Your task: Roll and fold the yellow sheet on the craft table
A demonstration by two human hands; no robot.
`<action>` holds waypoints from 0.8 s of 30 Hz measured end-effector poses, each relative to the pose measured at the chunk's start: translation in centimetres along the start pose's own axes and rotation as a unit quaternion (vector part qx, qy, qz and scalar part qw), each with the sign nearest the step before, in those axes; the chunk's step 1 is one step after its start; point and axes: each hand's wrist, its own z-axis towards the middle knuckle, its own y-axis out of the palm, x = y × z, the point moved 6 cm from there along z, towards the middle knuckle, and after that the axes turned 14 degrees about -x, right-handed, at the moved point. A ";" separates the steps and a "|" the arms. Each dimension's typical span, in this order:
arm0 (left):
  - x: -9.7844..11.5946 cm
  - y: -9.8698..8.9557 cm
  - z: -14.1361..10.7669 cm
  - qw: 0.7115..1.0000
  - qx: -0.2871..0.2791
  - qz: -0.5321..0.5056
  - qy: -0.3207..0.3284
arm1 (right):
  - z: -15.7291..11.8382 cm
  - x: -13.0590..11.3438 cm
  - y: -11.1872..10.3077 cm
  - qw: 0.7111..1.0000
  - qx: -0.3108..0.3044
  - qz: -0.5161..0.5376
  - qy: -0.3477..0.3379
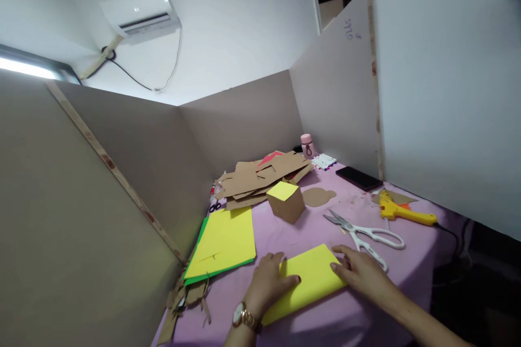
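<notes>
A yellow sheet (311, 279), seemingly folded, lies on the pink tablecloth at the front. My left hand (272, 281), with a watch on its wrist, rests on the sheet's left part, thumb spread from the fingers. At the sheet's right edge is my right hand (354, 268), its thumb and fingertips touching the yellow surface with a gap between them. White-handled scissors (358, 230) lie partly open just beyond my right hand. Behind the sheet stands a cardboard box (287, 207) with a yellow top.
Yellow and green sheets (226, 241) lie left, near cardboard scraps (195, 293). Stacked cardboard (260, 176), a pink bottle (307, 146) and markers (323, 161) are at the back. A phone (359, 178) and yellow glue gun (407, 213) lie right. Partitions enclose the table.
</notes>
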 end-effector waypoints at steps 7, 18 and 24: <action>-0.6 -0.7 1.6 0.999 -0.011 -0.043 -0.024 | 0.1 0.2 0.2 1.000 0.005 0.010 -0.003; -1.1 -1.5 -0.6 0.956 0.071 -0.284 0.019 | -1.3 1.8 -0.1 0.980 0.106 0.161 -0.046; 1.5 1.9 -4.1 0.850 0.110 -0.509 0.081 | -4.0 0.0 2.7 0.846 0.064 0.524 -0.080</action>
